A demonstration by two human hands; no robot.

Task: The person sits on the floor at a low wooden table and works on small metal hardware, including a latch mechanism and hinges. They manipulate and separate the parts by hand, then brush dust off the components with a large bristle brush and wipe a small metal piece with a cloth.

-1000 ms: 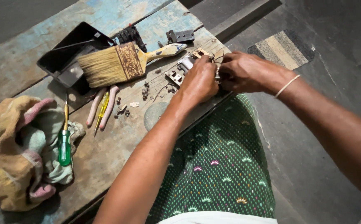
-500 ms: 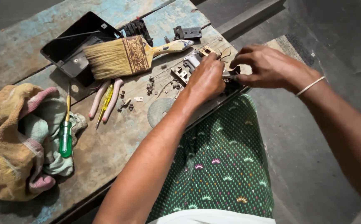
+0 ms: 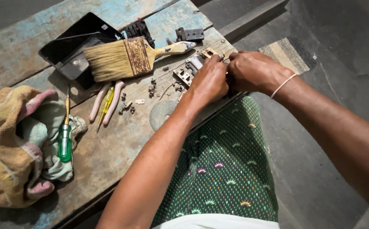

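two bare hands pressed close together at the near edge of a worn wooden bench (image 3: 108,157), its planks scuffed grey-brown with flaking blue paint. left hand (image 3: 210,80) curled over a small grey electrical part (image 3: 191,68) with brass contacts, fingers bent down onto it; right hand (image 3: 254,70) closed just beside, knuckles up, fingertips tucked toward the left hand and seemingly pinching something tiny, too hidden to tell what. thin pale band round the right wrist. wide paintbrush (image 3: 125,57) with straw-coloured bristles, patterned metal ferrule and pale wooden handle, lying flat just left of the hands, bristles overlapping a shallow black plastic tray (image 3: 67,44). black ribbed component (image 3: 138,29) beyond the brush, and a small dark blocky piece (image 3: 189,34) near the handle tip. scatter of tiny screws and metal bits (image 3: 140,95) on the wood between brush and hands. pink-handled pliers (image 3: 108,101) with a slim yellow tester screwdriver (image 3: 105,104) between the grips. round grey disc (image 3: 163,114) flat near the bench edge. green-handled screwdriver (image 3: 65,138) resting on a crumpled, soft rag (image 3: 19,148) of yellow, pink and pale green cloth at far left. green dotted fabric (image 3: 222,169) across the lap below.
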